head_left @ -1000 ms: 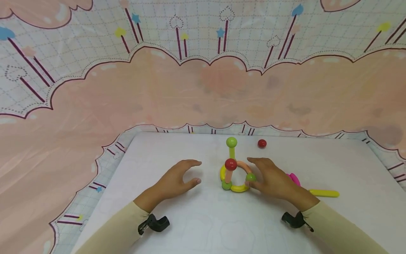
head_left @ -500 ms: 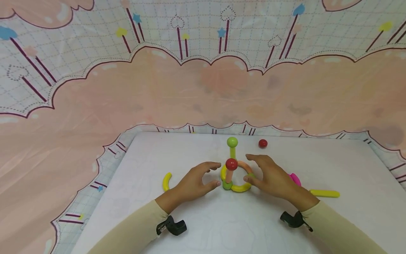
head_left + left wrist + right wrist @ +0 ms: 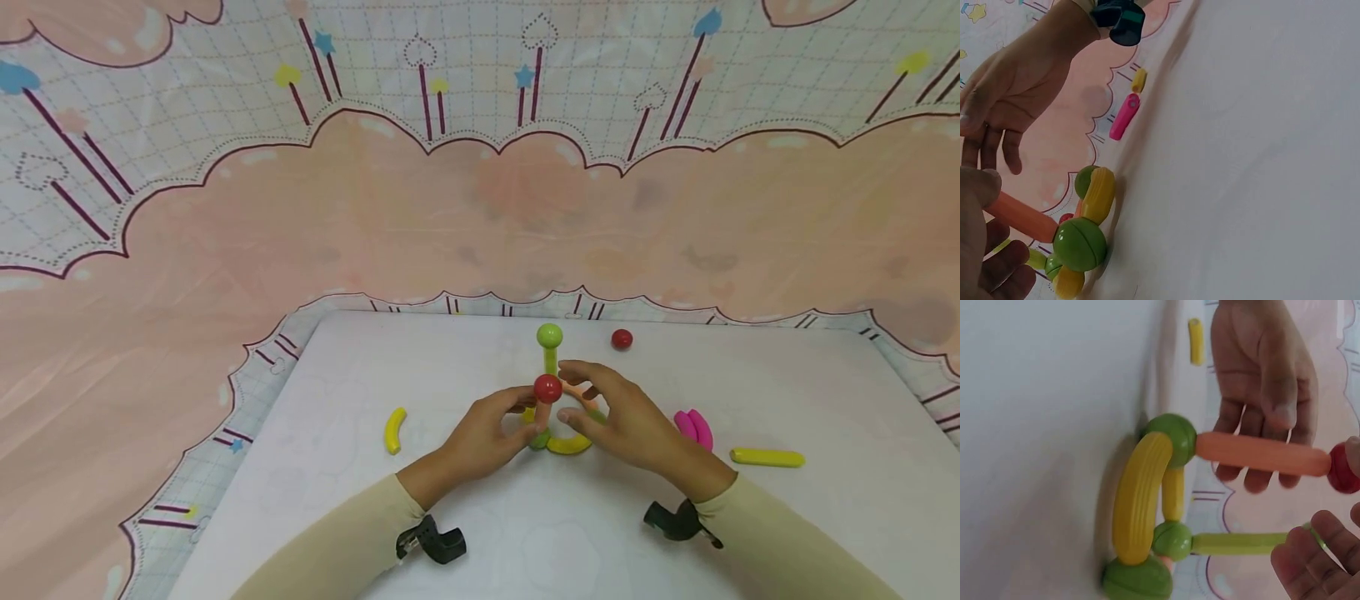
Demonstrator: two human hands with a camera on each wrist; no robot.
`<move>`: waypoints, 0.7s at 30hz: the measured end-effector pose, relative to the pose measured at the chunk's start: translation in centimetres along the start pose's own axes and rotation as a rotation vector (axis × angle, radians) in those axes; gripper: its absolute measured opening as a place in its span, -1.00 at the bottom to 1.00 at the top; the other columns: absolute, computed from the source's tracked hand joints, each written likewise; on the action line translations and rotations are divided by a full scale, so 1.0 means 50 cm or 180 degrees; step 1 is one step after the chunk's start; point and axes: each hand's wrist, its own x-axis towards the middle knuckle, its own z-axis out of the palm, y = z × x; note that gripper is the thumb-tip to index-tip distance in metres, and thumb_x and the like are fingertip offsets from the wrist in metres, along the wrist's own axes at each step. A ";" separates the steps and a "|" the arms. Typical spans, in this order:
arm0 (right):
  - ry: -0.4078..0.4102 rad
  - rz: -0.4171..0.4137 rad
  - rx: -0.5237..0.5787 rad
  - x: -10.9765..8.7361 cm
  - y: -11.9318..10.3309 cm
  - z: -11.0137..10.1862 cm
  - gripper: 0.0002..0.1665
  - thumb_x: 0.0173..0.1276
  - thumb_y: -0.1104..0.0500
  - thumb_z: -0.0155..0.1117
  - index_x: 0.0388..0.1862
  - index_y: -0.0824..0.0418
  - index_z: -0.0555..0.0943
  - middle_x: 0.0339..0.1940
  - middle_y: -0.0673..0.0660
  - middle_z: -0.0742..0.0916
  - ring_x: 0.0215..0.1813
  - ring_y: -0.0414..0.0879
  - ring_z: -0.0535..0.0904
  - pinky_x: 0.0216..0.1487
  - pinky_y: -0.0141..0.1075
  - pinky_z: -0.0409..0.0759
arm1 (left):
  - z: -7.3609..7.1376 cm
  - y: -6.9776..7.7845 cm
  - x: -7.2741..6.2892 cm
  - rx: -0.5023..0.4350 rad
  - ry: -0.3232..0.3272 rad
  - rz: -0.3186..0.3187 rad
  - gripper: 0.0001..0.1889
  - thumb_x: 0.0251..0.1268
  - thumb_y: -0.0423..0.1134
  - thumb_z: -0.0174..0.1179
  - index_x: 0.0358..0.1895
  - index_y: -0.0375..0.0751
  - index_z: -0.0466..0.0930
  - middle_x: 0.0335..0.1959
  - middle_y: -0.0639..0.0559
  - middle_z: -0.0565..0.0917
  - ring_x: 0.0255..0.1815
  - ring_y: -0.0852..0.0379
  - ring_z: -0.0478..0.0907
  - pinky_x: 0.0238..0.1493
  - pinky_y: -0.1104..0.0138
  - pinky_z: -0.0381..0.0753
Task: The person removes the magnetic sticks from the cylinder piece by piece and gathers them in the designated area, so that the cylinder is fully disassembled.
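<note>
A toy frame of magnetic sticks and balls stands mid-table, its ring made of yellow curved sticks [image 3: 568,445] and green balls [image 3: 1172,440]. From it rise an orange stick [image 3: 1260,453] topped by a red ball [image 3: 548,388] and a light green stick [image 3: 1238,543] topped by a green ball [image 3: 550,336]. My left hand [image 3: 483,437] is at the orange stick, thumb on one side and fingers beyond it, not closed round it. My right hand [image 3: 626,412] hovers over the ring's right side with fingers loosely bent, holding nothing; its thumb overlaps the red ball in the right wrist view.
One yellow curved stick [image 3: 393,431] lies to the left on the white table [image 3: 330,367]. A loose red ball [image 3: 622,339] sits at the back. Right of the frame are two pink curved pieces [image 3: 693,429] and a straight yellow stick [image 3: 767,457]. A patterned cloth [image 3: 450,217] hangs behind.
My left hand has moved right, from the left part of the table to the orange stick, uncovering the yellow curved stick. My right hand has shifted slightly left, showing more of the pink pieces.
</note>
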 end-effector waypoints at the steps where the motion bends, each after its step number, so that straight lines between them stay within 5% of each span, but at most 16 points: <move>1: -0.0007 -0.0029 0.0024 0.002 -0.003 0.002 -0.16 0.28 0.19 0.55 0.49 0.18 0.37 0.25 0.12 0.64 0.09 0.12 0.64 0.00 0.05 0.70 | 0.002 0.000 0.002 -0.0029 0.0009 0.0012 -0.47 0.43 -0.25 0.33 0.41 -0.20 0.45 0.30 0.05 0.60 0.24 0.14 0.56 0.29 0.23 0.51; 21: 0.0079 -0.0269 0.0074 0.021 -0.024 0.033 -0.24 0.21 0.29 0.59 0.35 0.24 0.45 0.19 0.08 0.68 0.09 -0.08 0.63 0.06 -0.19 0.68 | 0.024 -0.001 0.003 -0.0208 0.0193 0.0156 -0.63 0.39 -0.40 0.31 0.22 -0.31 0.56 0.05 -0.01 0.71 0.07 0.15 0.66 0.14 0.34 0.60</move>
